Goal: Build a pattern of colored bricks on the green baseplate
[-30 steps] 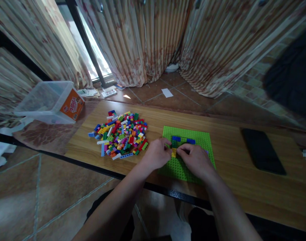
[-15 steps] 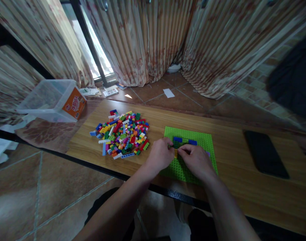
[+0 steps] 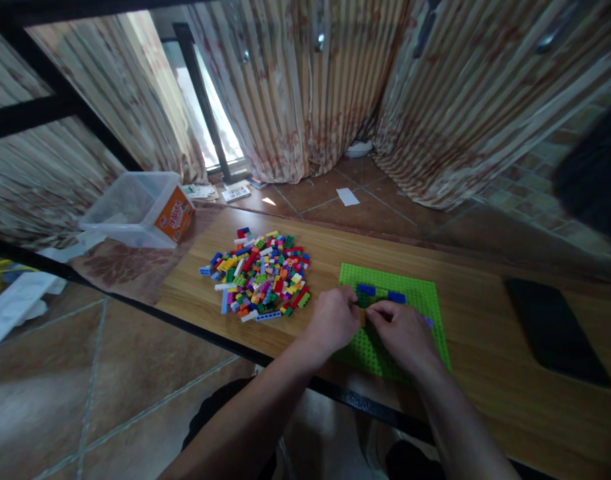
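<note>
A green studded baseplate (image 3: 393,273) lies on the wooden table, and both hands are over it. My left hand (image 3: 336,319) is closed over the plate's left part, its fingertips at a small yellow-orange brick (image 3: 362,318). My right hand (image 3: 404,331) pinches at the same brick from the right; the fingers hide much of it. Beyond the hands, two blue bricks, one on the left (image 3: 366,290) and one on the right (image 3: 396,297), sit on the plate. A purple brick (image 3: 428,322) shows just past my right hand.
Left of the plate is a heap of mixed coloured bricks (image 3: 260,277). A dark phone-like slab (image 3: 557,331) lies at the table's right. Farther left stands a clear plastic bin (image 3: 130,230) with an orange label. Curtains (image 3: 295,100) hang behind. A dark shape (image 3: 593,173) is at the right edge.
The camera view has shifted, so the whole scene sits lower and farther right. Both hands stay at the same spot on the baseplate, still at the yellow-orange brick.
</note>
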`<state>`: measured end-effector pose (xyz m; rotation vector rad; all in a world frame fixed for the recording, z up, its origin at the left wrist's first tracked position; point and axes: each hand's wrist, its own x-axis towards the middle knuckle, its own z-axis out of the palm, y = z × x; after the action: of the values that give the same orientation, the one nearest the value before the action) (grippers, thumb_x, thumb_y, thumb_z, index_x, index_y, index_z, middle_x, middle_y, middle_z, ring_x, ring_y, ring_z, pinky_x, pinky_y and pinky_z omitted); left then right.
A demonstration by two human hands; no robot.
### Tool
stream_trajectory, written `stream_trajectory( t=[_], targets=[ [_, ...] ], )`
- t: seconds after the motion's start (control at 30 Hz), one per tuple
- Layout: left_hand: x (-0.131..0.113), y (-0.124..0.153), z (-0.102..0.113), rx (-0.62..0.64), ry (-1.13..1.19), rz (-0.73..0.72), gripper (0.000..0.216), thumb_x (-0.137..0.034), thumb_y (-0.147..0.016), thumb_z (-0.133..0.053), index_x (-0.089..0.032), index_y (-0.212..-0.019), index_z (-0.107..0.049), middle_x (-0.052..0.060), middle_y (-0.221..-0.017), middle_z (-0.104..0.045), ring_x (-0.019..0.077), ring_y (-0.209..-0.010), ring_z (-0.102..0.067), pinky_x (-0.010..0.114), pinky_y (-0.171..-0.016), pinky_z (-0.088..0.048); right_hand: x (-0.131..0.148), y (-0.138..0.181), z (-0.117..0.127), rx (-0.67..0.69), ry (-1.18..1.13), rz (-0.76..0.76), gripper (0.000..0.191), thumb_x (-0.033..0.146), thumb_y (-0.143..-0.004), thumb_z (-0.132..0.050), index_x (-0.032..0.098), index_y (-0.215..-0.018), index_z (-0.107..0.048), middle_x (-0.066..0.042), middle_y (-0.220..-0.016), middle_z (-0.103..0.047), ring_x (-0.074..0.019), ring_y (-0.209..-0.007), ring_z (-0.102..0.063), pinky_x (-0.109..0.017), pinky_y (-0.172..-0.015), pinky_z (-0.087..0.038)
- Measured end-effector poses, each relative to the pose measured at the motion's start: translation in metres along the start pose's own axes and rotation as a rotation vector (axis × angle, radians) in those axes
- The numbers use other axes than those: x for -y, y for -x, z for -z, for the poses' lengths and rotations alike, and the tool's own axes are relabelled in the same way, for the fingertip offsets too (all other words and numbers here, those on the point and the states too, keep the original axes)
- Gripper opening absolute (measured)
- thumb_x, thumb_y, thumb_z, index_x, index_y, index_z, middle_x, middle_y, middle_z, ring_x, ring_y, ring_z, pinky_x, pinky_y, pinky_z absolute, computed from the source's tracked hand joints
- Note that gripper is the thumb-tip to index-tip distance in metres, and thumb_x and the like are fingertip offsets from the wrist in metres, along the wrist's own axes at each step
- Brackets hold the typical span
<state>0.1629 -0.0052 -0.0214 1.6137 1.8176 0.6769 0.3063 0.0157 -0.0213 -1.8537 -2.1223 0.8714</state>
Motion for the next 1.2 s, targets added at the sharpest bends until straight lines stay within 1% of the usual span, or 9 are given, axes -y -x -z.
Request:
stream_trajectory(
  t=[0.23, 0.37, 0.43, 0.5, 0.6, 0.67, 0.8, 0.93, 1.2],
  targets=[
    [0.000, 0.000, 0.002, 0.099, -0.010, 0.029, 0.026, -0.021, -0.080, -0.052, -0.019, -0.099, -0.071, 0.009, -0.089, -0.074, 0.0220, -0.082, -0.068, 0.030, -0.075, -0.054, -0.015, -0.004, -0.002, 0.028, -0.012, 0.052, 0.036, 0.048, -0.083, -0.044, 0.026, -0.081, -0.073, -0.004, -0.080, -0.075, -0.0248, -0.073, -0.068, -0.034, -0.062, -0.045],
    [0.001, -0.002, 0.020, 0.090, 0.029, -0.028, 0.027, -0.023, -0.082, -0.052, -0.019, -0.101, -0.071, 0.008, -0.090, -0.074, 0.0217, -0.082, -0.068, 0.029, -0.074, -0.053, -0.021, -0.008, -0.004, 0.044, -0.021, 0.014, 0.038, 0.055, -0.079, -0.044, 0.028, -0.079, -0.072, -0.004, -0.078, -0.074, -0.0257, -0.071, -0.068, -0.036, -0.064, -0.047],
    [0.007, -0.004, 0.037, 0.018, 0.079, -0.075, 0.026, -0.023, -0.083, -0.051, -0.019, -0.099, -0.071, 0.006, -0.087, -0.073, 0.0186, -0.078, -0.067, 0.025, -0.070, -0.052, -0.023, -0.010, -0.005, 0.049, -0.017, -0.022, 0.039, 0.058, -0.076, -0.045, 0.029, -0.079, -0.071, -0.004, -0.076, -0.074, -0.0264, -0.070, -0.068, -0.037, -0.065, -0.047],
    [0.019, -0.008, 0.061, -0.121, 0.121, -0.072, 0.024, -0.022, -0.085, -0.050, -0.019, -0.097, -0.071, 0.004, -0.085, -0.073, 0.0161, -0.076, -0.066, 0.023, -0.069, -0.050, -0.025, -0.012, -0.006, 0.059, -0.011, -0.057, 0.041, 0.061, -0.074, -0.045, 0.029, -0.080, -0.070, -0.003, -0.072, -0.073, -0.0273, -0.069, -0.067, -0.038, -0.065, -0.047],
    [0.046, -0.011, 0.102, -0.382, 0.075, 0.105, 0.023, -0.020, -0.084, -0.052, -0.018, -0.097, -0.071, 0.004, -0.087, -0.073, 0.0163, -0.078, -0.065, 0.025, -0.073, -0.050, -0.028, -0.015, -0.007, 0.068, -0.015, -0.078, 0.042, 0.063, -0.074, -0.044, 0.030, -0.081, -0.070, -0.003, -0.075, -0.074, -0.0285, -0.073, -0.067, -0.040, -0.070, -0.047],
    [0.067, -0.010, 0.129, -0.502, -0.032, 0.237, 0.027, -0.013, -0.081, -0.051, -0.018, -0.099, -0.072, 0.006, -0.092, -0.073, 0.0179, -0.084, -0.065, 0.028, -0.078, -0.049, -0.030, -0.017, -0.008, 0.068, -0.016, -0.080, 0.041, 0.062, -0.074, -0.044, 0.031, -0.082, -0.070, -0.004, -0.078, -0.074, -0.0293, -0.075, -0.068, -0.041, -0.072, -0.047],
    [0.103, -0.003, 0.162, -0.592, -0.235, 0.373, 0.039, -0.006, -0.071, -0.055, -0.017, -0.105, -0.072, 0.011, -0.103, -0.070, 0.0220, -0.094, -0.064, 0.031, -0.084, -0.049, -0.034, -0.019, -0.009, 0.083, -0.032, -0.093, 0.038, 0.060, -0.075, -0.045, 0.031, -0.081, -0.069, -0.004, -0.072, -0.073, -0.0294, -0.072, -0.068, -0.041, -0.069, -0.048],
    [0.119, -0.003, 0.167, -0.567, -0.342, 0.380, 0.040, -0.006, -0.071, -0.054, -0.017, -0.105, -0.073, 0.013, -0.104, -0.069, 0.0244, -0.097, -0.062, 0.034, -0.088, -0.047, -0.041, -0.020, -0.011, 0.083, -0.040, -0.070, 0.037, 0.060, -0.075, -0.046, 0.031, -0.080, -0.068, -0.004, -0.071, -0.073, -0.0279, -0.068, -0.069, -0.039, -0.067, -0.049],
    [0.128, -0.018, 0.154, -0.522, -0.460, 0.360, 0.035, -0.014, -0.078, -0.055, -0.021, -0.106, -0.074, 0.012, -0.102, -0.068, 0.0242, -0.100, -0.059, 0.033, -0.094, -0.044, -0.045, -0.022, -0.012, 0.051, -0.023, 0.007, 0.041, 0.062, -0.077, -0.047, 0.029, -0.080, -0.070, -0.004, -0.070, -0.074, -0.0266, -0.064, -0.069, -0.037, -0.060, -0.050]
  ],
)
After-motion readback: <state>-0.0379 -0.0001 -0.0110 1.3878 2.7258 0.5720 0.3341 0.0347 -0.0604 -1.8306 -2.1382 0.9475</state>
